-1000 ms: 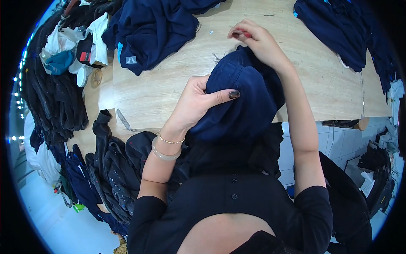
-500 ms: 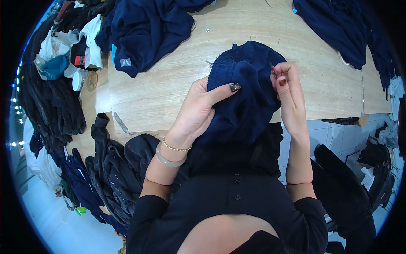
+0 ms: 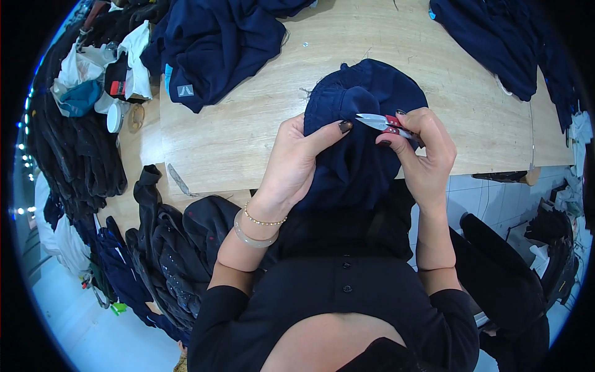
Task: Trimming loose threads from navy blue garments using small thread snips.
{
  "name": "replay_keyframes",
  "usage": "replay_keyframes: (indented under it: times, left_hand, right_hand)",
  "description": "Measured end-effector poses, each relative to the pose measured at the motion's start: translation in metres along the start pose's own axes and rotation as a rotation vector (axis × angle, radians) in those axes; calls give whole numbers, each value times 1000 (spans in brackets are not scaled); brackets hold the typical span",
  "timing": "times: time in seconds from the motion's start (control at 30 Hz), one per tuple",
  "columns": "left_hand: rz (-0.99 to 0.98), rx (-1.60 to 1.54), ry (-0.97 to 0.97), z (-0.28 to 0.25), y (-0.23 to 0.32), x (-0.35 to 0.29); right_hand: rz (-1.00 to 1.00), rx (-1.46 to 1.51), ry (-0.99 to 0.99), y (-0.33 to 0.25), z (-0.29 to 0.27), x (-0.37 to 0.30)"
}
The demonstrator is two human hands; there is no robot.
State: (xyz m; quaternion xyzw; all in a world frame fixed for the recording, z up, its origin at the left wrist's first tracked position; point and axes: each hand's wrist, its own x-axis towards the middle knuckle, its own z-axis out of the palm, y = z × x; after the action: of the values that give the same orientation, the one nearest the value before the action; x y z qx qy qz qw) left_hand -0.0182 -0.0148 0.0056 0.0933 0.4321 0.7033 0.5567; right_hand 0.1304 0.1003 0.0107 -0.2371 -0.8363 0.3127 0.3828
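A dark navy garment (image 3: pixel 353 164) is bunched up at the table's near edge, with loose threads along its upper left seam. My left hand (image 3: pixel 300 146) grips its left side, thumb on top and the other fingers hidden beneath the cloth. In my right hand (image 3: pixel 427 146) is a pair of red-handled thread snips (image 3: pixel 392 124), held between thumb and fingers. The snips' pointed blades face left over the cloth, slightly apart, with their tips close to my left thumb. I cannot tell whether they touch the fabric.
On the wooden table (image 3: pixel 235 149), more navy garments (image 3: pixel 229 49) lie at the far left and others (image 3: pixel 489 43) at the far right. Dark clothes (image 3: pixel 80 149) heap up on the left, near a white round container (image 3: pixel 116 118). A dark grey garment (image 3: pixel 180 248) lies nearer me.
My right hand has turned, bringing the snips' blades into view pointing left toward my left thumb. The left hand keeps its hold on the navy garment, nearly still.
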Motion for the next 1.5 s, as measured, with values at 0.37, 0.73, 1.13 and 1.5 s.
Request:
replay_keyframes:
  times: [0.37,0.73,1.13,1.5]
  left_hand:
    - [4,14,-17,1,-1,-2]
    - [-10,68,-113,-8,7,1]
    - [305,455,-22,-11,12,15]
    - [251,514,-4,-15,15,20]
  right_hand:
    - [-70,5,23,4,8,-3]
    - [155,293,-110,-10,13,0]
    - [543,671,-161,3,21,9]
    - [95,102,-43,10,52,1]
